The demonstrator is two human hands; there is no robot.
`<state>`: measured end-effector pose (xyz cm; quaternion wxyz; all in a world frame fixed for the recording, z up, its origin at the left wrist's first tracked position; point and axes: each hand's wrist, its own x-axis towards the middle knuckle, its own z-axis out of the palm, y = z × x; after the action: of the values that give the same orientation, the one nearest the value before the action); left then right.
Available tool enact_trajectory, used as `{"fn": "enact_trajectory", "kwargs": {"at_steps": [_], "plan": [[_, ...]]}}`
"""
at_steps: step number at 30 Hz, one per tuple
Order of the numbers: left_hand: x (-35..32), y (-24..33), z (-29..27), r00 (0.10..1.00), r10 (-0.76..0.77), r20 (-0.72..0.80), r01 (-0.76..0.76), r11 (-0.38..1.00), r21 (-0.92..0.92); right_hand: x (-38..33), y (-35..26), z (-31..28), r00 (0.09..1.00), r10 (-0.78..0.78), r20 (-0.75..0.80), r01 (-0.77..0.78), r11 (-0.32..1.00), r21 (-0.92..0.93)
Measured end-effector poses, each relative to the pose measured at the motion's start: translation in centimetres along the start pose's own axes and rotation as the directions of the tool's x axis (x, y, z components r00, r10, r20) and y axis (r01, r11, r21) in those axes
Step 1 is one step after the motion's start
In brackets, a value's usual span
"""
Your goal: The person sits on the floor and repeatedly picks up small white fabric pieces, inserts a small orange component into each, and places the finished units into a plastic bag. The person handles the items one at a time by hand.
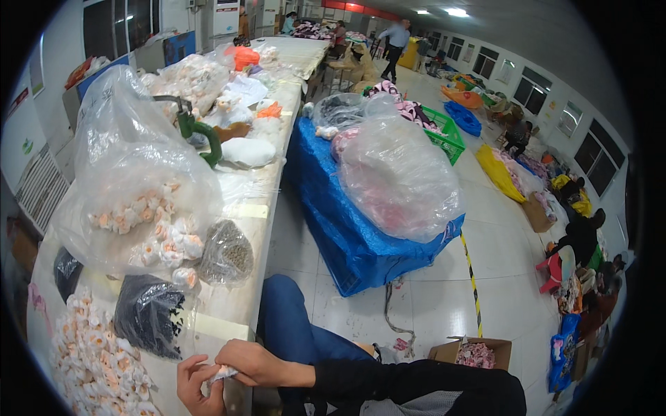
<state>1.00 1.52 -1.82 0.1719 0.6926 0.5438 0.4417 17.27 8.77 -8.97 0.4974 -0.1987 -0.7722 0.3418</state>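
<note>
Closest to the camera is a dark sleeve [416, 388] that comes in from the lower right. It ends in the right hand [253, 362]. The left hand [198, 385] sits just beside it, at the near edge of the long pale table [239, 277]. Both hands are curled in and pressed close together. Their fingers pinch one small soft toy piece [220, 375], white with a bit of pink. It is mostly hidden by the fingers, so I cannot tell which way it points or which way its long side runs.

Just left of the hands lies a heap of little plush pieces [97, 364]. They are round and fluffy, white and peach. Behind the heap is a crinkly black plastic bag [147, 313]. Next to that is a small clear bag of dark grainy bits [227, 253]. A big clear bag [135, 180] stands farther back, thin and shiny, with more fluffy pieces inside.

A bent green pipe [201, 135] sticks up from the table behind it.

The person's leg in blue trousers [291, 326] is under the table edge. On the floor to the right sits a box wrapped in blue sheet [347, 229], with a puffy clear bag [399, 177] on top. A small cardboard box [475, 352] holds pink scraps.
</note>
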Motion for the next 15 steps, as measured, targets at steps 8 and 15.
{"fn": "enact_trajectory", "kwargs": {"at_steps": [8, 15], "plan": [[-0.36, -0.44, -0.21, 0.993, -0.116, 0.011, 0.116, 0.975, -0.190, -0.15, 0.17, -0.06, 0.999, 0.021, 0.035, -0.020, 0.999, -0.040], [-0.38, -0.22, 0.03, 0.984, -0.179, 0.015, 0.178, 0.956, -0.235, -0.05, 0.40, -0.59, 0.996, 0.040, 0.074, -0.041, 0.999, 0.008]]}}
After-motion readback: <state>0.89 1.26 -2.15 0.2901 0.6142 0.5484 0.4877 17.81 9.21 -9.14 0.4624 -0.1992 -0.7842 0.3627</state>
